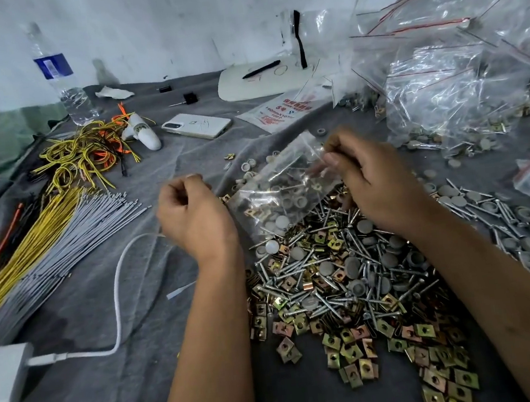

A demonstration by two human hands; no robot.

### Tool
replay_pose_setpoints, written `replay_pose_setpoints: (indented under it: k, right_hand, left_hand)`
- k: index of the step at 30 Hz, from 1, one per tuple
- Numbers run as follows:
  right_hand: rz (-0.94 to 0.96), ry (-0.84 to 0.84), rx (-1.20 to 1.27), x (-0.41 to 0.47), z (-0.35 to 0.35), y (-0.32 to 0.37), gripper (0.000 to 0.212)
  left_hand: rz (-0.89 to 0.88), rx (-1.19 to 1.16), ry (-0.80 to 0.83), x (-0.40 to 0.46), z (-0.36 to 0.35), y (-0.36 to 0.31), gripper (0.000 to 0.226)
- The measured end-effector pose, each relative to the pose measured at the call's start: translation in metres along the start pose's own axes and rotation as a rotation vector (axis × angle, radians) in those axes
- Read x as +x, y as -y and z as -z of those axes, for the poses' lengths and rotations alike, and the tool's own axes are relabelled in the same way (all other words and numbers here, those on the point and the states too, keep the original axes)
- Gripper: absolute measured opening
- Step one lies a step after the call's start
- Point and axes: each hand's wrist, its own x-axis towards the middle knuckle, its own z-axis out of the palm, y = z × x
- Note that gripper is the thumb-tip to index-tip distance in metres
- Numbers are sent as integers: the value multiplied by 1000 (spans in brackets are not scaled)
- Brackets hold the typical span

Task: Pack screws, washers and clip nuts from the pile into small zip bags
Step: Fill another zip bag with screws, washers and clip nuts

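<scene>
Your right hand (370, 182) pinches the top edge of a small clear zip bag (282, 192), which hangs tilted above the far end of the pile (349, 283) of screws, grey washers and brass-coloured clip nuts heaped on the grey cloth (112, 383) in front of you. The bag already holds screws, washers and a few clip nuts. Your left hand (192, 215) is curled just beside the bag's left edge; whether it grips the bag or anything else, you cannot tell from here. Filled zip bags (449, 93) are stacked toward the far right corner, bundled cable ties (51, 251) lie along the left edge, and a phone (197, 126) rests farther back.
</scene>
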Motion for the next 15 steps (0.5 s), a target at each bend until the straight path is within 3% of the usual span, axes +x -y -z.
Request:
replay_pose_setpoints:
  k: [7,15]
  right_hand:
    - [91,-69,105,0,4,2,11]
    - [92,-96,102,0,4,3,13]
  left_hand:
    - [11,68,125,-7,-2,-1,17]
    - [-112,228,401,-15,-5,3,41]
